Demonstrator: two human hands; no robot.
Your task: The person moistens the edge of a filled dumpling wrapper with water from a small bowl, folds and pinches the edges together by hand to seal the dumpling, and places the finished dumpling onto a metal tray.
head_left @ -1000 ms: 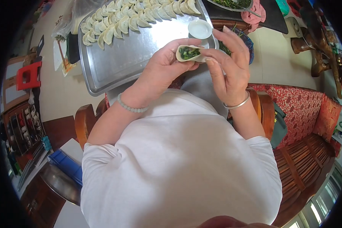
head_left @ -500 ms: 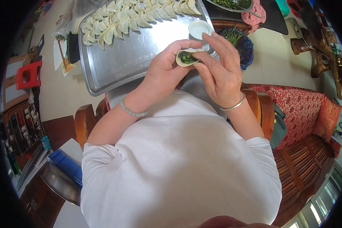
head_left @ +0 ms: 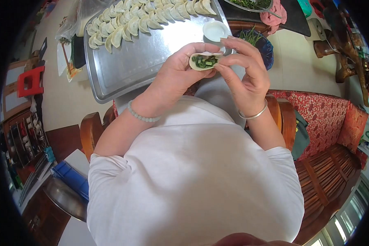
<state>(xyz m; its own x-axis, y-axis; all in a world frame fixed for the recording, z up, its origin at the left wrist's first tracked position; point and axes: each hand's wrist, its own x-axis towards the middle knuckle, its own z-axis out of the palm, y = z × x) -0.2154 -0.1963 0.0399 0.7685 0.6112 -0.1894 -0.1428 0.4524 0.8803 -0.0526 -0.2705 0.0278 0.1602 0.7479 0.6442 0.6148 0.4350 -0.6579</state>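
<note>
My left hand (head_left: 178, 67) cups an open dumpling (head_left: 204, 62), a pale round wrapper with chopped green filling showing inside. At the wrapper's right edge, the thumb and forefinger of my right hand (head_left: 248, 74) pinch the dough. Both hands hold it above the near right corner of a metal tray (head_left: 123, 74). Several rows of folded dumplings (head_left: 145, 18) lie along the tray's far side. A small white bowl (head_left: 215, 31) sits on the tray just beyond my fingers.
Beyond the tray at the upper right stands a bowl of green filling (head_left: 250, 4) beside a pink cloth (head_left: 274, 16). A dark blue bag with green stalks (head_left: 264, 47) is right of the tray. Wooden chair arms (head_left: 92, 131) flank me.
My right fingers have moved from over the filling to the wrapper's right edge, which they now pinch. More of the green filling shows. The left hand has barely moved.
</note>
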